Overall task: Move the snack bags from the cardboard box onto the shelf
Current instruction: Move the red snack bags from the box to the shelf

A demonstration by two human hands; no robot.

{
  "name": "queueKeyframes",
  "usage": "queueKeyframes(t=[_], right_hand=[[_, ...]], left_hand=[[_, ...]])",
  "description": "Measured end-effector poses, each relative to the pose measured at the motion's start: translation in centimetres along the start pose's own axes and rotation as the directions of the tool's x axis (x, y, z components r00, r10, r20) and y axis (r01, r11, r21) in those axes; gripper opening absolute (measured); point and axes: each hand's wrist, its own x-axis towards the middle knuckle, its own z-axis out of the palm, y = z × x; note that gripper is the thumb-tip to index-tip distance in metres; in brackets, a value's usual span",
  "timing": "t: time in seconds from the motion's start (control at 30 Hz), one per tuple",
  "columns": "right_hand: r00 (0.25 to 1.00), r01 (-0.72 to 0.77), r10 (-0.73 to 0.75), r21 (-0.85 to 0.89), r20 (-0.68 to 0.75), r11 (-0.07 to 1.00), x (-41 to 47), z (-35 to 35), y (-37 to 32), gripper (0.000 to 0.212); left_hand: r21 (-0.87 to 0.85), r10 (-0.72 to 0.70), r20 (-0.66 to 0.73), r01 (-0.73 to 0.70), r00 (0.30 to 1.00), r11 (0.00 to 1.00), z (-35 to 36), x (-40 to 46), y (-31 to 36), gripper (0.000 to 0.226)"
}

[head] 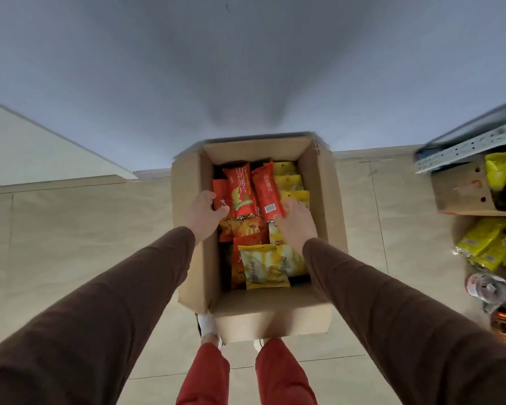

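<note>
An open cardboard box [316,182] stands on the floor against the wall, full of red and yellow snack bags. My left hand [203,213] is inside it, fingers closed on the lower end of a long red bag [241,190]. My right hand [297,223] grips the lower end of a second long red bag [266,191] beside it. Both red bags stick up above the others. Yellow bags [288,178] are stacked at the box's right, and another yellow bag [263,266] lies near the front. The metal shelf [465,149] shows at the right edge.
A smaller cardboard box [462,191] with yellow bags sits under the shelf at right. More yellow bags [485,247] and other packaged goods [485,290] lie on the floor below it. My red-trousered legs and white shoes stand just before the big box. Beige tiled floor spreads to the left.
</note>
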Motion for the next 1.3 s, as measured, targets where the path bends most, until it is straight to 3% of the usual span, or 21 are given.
queueKeyframes(t=[0.13,0.33,0.63,0.8,0.87,0.93,1.03,1.17,1.3], right_hand=[[0.999,-0.03,0.031,0.027,-0.025,0.999,6.4,7.3,1.8,0.047],[0.992,-0.059,0.066,0.065,-0.108,0.996,13.7,15.4,4.4,0.06],[0.982,-0.086,0.055,-0.166,-0.182,0.982,21.0,17.9,9.5,0.076],[0.979,-0.136,0.089,-0.263,-0.185,0.955,23.4,17.1,11.1,0.109],[0.97,-0.151,0.086,-0.289,-0.227,0.945,23.6,16.9,11.3,0.113],[0.968,-0.152,0.1,-0.224,-0.229,0.963,23.5,16.1,11.6,0.106],[0.975,-0.162,0.161,0.005,-0.151,0.987,21.9,14.1,11.7,0.088],[0.976,-0.188,0.212,0.323,-0.042,0.927,16.0,9.9,9.7,0.06],[0.975,-0.214,0.218,0.427,0.041,0.879,9.6,5.3,7.2,0.059]], left_hand=[[-0.139,-0.067,0.03,0.07,0.997,0.988,3.6,8.1,-3.1,0.061],[-0.174,-0.111,0.053,0.119,0.992,0.977,8.6,17.7,-7.1,0.061],[-0.364,-0.171,-0.011,0.156,0.985,0.918,13.3,26.5,-7.8,0.046],[-0.396,-0.22,-0.039,0.187,0.975,0.899,14.5,28.8,-7.8,0.083],[-0.424,-0.241,-0.016,0.212,0.97,0.88,14.5,28.8,-7.9,0.094],[-0.478,-0.247,0.038,0.235,0.968,0.846,14.3,28.1,-7.8,0.093],[-0.527,-0.252,0.127,0.28,0.959,0.802,13.5,25.7,-7.1,0.08],[-0.545,-0.25,0.165,0.299,0.954,0.783,11.1,20.3,-5.2,0.084],[-0.566,-0.226,0.22,0.313,0.949,0.762,7.5,12.9,-1.8,0.049]])
